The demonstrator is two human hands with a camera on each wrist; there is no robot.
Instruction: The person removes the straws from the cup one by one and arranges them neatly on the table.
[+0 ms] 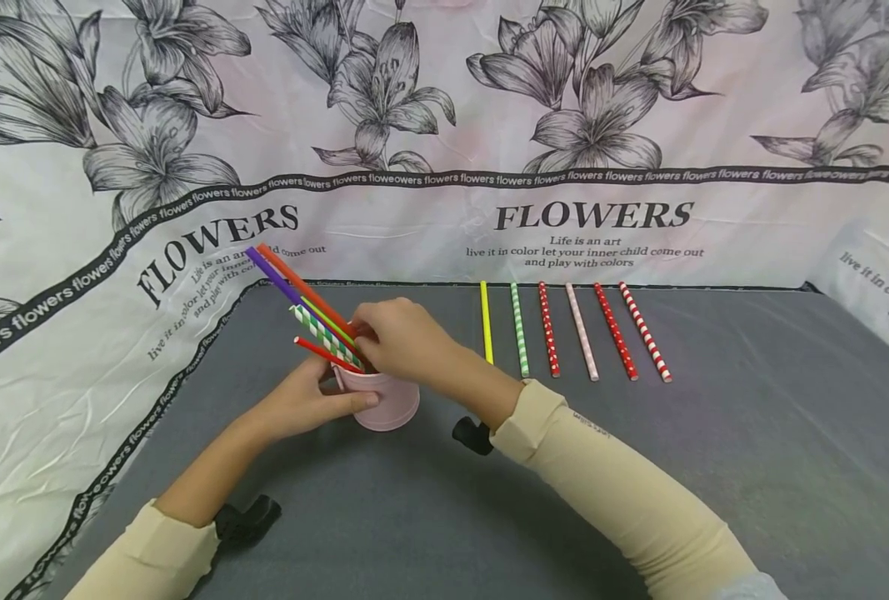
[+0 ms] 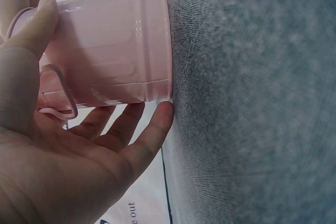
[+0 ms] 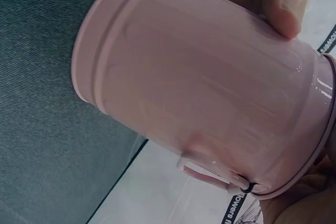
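In the head view, a small pink metal bucket [image 1: 384, 404] stands on the grey cloth. My left hand [image 1: 305, 402] holds its side, thumb across the front; the left wrist view shows the remaining fingers behind it, by a side handle [image 2: 63, 93]. Out of the bucket several straws lean to the left: purple [image 1: 273, 273], orange [image 1: 302, 287], light green, green-and-white striped [image 1: 322, 335] and red [image 1: 320, 352]. Over the rim, my right hand [image 1: 402, 337] has its fingers curled at the orange straw and seems to pinch it. Its fingertips are partly hidden.
Right of the bucket, several straws lie in a row, from a yellow straw [image 1: 486, 321] to a red-and-white striped straw [image 1: 645, 332]. A flower-printed cloth [image 1: 414, 229] hangs behind and to the left of the grey surface [image 1: 751, 433].
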